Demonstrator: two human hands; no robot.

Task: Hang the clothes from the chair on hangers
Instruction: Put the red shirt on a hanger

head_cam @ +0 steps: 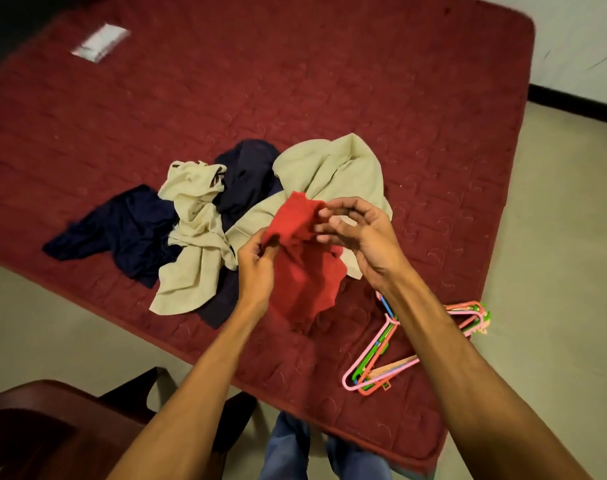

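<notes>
A red garment [304, 268] hangs between my two hands above the near edge of a dark red mattress [295, 81]. My left hand [257, 265] pinches its lower left edge. My right hand [357, 233] holds its upper right edge with curled fingers. Behind it lie a beige garment [333, 171], a cream garment [194, 216] and dark navy clothes [132, 230], all crumpled on the mattress. A bunch of plastic hangers [385, 362], pink, green and orange, lies on the mattress to the right, partly hidden by my right forearm.
A dark wooden chair [45, 420] stands at the bottom left on the pale floor. A white label [99, 43] is on the mattress's far left. My legs in blue jeans [288, 448] show below. A wall with a black skirting [572, 102] is at the far right.
</notes>
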